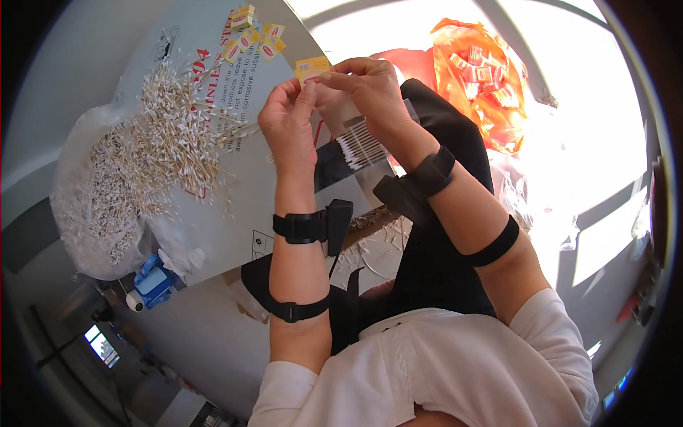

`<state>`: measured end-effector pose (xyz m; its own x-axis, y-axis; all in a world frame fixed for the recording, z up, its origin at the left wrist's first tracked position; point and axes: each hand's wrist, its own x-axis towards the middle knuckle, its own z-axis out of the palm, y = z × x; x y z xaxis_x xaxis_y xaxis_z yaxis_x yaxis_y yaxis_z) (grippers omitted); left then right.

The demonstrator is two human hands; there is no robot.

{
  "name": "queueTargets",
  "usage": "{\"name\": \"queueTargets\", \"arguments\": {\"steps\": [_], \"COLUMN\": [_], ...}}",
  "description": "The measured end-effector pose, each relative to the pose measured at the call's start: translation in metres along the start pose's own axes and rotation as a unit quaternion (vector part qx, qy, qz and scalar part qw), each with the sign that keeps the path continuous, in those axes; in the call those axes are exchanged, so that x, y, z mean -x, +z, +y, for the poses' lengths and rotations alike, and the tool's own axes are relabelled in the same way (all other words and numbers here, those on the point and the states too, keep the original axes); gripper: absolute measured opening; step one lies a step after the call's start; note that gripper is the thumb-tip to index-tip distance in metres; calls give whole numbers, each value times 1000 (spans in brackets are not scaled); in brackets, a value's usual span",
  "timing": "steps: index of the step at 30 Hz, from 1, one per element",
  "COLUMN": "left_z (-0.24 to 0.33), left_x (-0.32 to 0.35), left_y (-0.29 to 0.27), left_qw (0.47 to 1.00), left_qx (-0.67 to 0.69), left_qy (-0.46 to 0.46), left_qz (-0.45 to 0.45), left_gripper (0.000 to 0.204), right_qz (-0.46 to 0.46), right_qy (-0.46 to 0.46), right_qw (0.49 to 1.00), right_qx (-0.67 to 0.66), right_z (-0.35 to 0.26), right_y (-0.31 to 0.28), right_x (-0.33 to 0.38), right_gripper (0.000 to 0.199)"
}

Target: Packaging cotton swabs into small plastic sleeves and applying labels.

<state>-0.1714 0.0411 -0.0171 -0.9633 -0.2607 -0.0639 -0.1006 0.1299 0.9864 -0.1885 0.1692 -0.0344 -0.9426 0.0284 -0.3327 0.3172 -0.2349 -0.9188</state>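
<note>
Between the fingertips of both hands is a small yellow printed card [311, 67]; part of it is hidden by the fingers. My left hand [290, 121] pinches it from the left side and my right hand [373, 89] from the right. Below my hands, a row of cotton swabs [361, 146] lies side by side on a dark and grey surface near my lap. To the left, a large heap of loose cotton swabs [167, 121] spreads over the printed grey tabletop [238, 185]. More yellow cards [270, 43] lie at the far side of the table.
A clear plastic bag [67, 206] lies under the heap's left side. Near the table's front left corner is a blue and white object [151, 285]. An orange plastic bag [445, 43] with several small packs stands at the far right. Scattered swabs [377, 252] lie below the table edge.
</note>
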Motion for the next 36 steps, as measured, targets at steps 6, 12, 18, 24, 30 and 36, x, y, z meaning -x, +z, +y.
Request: {"name": "queueTargets", "arguments": {"steps": [6, 12, 18, 24, 30, 36], "left_z": [22, 0, -16, -21, -11, -4], "left_x": [53, 71, 73, 72, 65, 56], "left_y": [-7, -46, -37, -24, -14, -1], "left_qw": [985, 981, 976, 951, 944, 909], "left_qx": [143, -73, -174, -302, -307, -382], "left_qy": [-96, -164, -96, -2, -46, -32], "left_qz": [-4, -75, -86, -66, -109, -163], "left_gripper": [13, 20, 22, 20, 19, 17], "right_qz": [168, 212, 117, 93, 87, 85], "right_qy": [-232, -92, 122, 69, 60, 66], "right_qw": [946, 972, 978, 978, 971, 973], "right_qx": [151, 45, -121, -174, -215, -203], "right_z": [0, 42, 46, 47, 56, 46], "right_y": [-41, -59, -52, -47, -47, -48], "right_x": [52, 86, 92, 86, 82, 83], "right_gripper": [26, 49, 17, 19, 13, 11]}}
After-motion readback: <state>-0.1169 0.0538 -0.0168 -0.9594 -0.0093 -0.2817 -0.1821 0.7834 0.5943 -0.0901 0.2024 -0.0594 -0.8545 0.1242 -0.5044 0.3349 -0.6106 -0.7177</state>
